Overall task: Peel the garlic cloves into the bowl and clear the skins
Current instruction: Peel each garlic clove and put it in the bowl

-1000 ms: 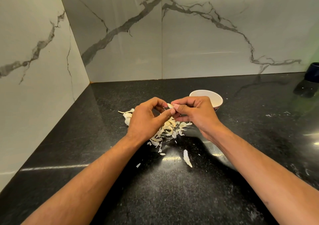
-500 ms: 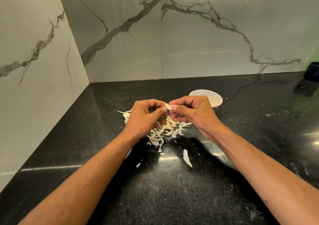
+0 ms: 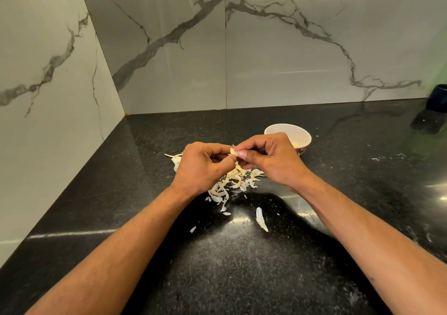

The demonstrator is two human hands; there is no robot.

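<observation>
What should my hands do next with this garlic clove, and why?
Probably finish stripping the skin. Both the left hand and right hand pinch the garlic clove above the skin pile, not over the bowl behind the right hand.

Garlic clove (image 3: 233,151) further turned between fingers (image 3: 242,154)

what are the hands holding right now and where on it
A garlic clove, pinched between both hands above the skins: the right hand by its right end between thumb and fingertips, the left hand by its left side.
</observation>
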